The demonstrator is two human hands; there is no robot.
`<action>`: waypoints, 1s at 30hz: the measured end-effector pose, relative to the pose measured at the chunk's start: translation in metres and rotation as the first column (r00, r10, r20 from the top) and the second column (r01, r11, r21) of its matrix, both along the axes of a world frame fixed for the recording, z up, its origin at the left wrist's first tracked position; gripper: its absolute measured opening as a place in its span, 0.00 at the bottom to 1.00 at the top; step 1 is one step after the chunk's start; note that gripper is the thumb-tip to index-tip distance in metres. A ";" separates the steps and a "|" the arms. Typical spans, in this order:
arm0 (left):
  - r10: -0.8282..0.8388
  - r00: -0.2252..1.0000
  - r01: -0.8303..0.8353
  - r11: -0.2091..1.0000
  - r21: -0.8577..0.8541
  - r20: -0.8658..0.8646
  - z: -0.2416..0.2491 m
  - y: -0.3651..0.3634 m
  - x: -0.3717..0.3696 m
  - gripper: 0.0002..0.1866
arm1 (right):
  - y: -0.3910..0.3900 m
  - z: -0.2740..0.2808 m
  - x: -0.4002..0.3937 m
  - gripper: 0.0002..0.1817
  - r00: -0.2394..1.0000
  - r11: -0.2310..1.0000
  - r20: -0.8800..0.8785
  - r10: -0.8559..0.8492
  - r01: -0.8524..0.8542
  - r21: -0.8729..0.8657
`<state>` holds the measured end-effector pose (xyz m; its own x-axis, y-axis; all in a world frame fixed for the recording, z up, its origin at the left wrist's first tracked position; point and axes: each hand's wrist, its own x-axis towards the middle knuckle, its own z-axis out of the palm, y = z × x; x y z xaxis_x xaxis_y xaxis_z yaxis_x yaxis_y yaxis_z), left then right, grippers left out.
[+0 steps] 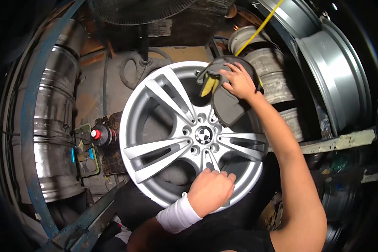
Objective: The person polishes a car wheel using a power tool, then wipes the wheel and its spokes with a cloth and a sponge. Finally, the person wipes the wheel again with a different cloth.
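Note:
A silver alloy wheel rim [155, 161] with twin spokes and a round centre badge [203, 135] lies face up in front of me. My left hand [213, 191], with a white band [178, 214] at its wrist, is closed over the rim's lower edge and lower spoke; its palm side is hidden. My right hand [238, 82] lies on a grey cloth [231, 110] with yellow parts, pressing it against the rim's upper right. The thumb and fingers are bent onto the cloth, which drapes over the rim's edge and hides part of an upper spoke.
Stacked metal rims [56, 113] stand at the left behind a blue metal frame [28, 113]. More rims [271, 63] fill the right, beside a large silver rim [336, 75]. A dark bottle with a red cap [96, 134] is left of the wheel. A fan [140, 8] stands at the back.

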<state>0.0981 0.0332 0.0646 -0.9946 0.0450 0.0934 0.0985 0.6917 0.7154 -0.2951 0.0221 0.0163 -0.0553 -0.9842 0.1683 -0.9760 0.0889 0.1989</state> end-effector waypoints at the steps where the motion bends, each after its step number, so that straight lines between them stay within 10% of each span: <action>1: 0.012 1.000 -0.012 1.000 0.001 -0.004 0.000 -0.002 0.001 0.09 | 0.006 -0.004 0.012 0.30 0.993 0.996 0.088 -0.076 0.080 -0.046; 3: 0.026 1.000 -0.026 1.000 0.008 -0.017 0.001 -0.005 0.002 0.09 | 0.014 -0.037 -0.006 0.37 0.950 0.927 0.176 -0.259 0.296 -0.232; 6: 0.029 0.999 -0.030 0.999 -0.017 -0.024 0.002 -0.005 0.003 0.09 | 0.004 -0.017 -0.001 0.43 0.500 0.650 0.515 -0.696 0.744 0.154; 10: 0.009 1.000 -0.009 1.000 -0.010 0.002 0.001 -0.002 0.001 0.09 | -0.050 -0.006 -0.041 0.44 0.653 0.723 0.324 -0.684 0.549 0.421; 14: 0.021 1.000 -0.021 0.999 -0.032 0.017 -0.004 -0.002 -0.002 0.09 | -0.131 0.000 0.028 0.22 0.943 0.894 -0.081 -0.323 0.332 0.300; 19: 0.063 0.998 -0.063 0.998 0.014 0.006 -0.001 -0.010 -0.002 0.09 | -0.123 0.031 -0.008 0.28 0.901 0.876 0.348 -0.259 0.068 0.477; 24: 0.058 0.998 -0.058 0.997 0.043 0.011 -0.001 -0.012 -0.003 0.09 | -0.168 0.028 0.047 0.12 0.922 0.823 -0.315 -0.225 0.353 0.445; 30: 0.070 0.998 -0.070 0.997 0.026 -0.001 -0.003 -0.008 -0.002 0.09 | -0.178 0.019 0.102 0.21 0.999 0.948 -0.041 0.020 -0.006 0.318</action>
